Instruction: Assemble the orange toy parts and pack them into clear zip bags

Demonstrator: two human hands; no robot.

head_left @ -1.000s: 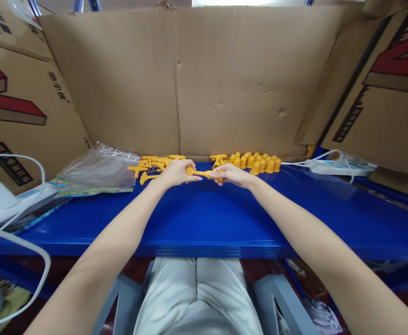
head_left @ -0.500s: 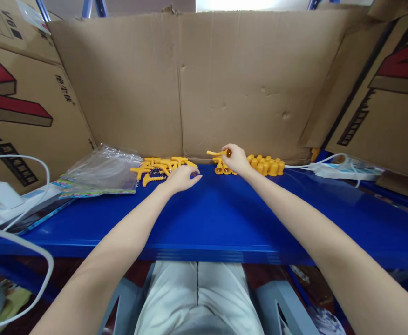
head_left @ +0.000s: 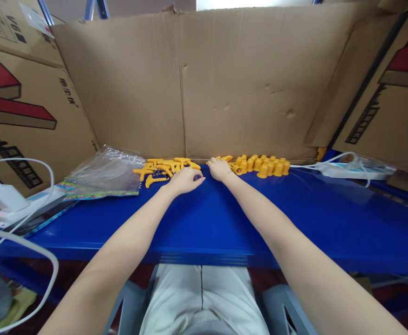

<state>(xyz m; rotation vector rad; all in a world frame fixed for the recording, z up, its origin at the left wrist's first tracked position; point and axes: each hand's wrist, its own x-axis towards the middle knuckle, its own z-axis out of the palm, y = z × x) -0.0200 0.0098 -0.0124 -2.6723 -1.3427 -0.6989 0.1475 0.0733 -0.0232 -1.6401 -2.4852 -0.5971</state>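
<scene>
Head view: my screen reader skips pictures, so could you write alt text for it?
Two bare hands reach across a blue table: the left hand rests by a pile of yellow T-shaped parts, the right hand touches a cluster of yellow caps. Cardboard sheets wall the table; a clear plastic bag lies at left, and a white power strip at right.

The smooth blue tabletop [head_left: 225, 218] lies open toward the person. Along its far edge a tall brown cardboard wall [head_left: 232, 83] blocks passage, fronted by scattered yellow plastic T-pieces [head_left: 162, 166], clustered yellow plastic caps [head_left: 267, 165] and, leftward, a crumpled clear plastic bag [head_left: 102, 173].
</scene>
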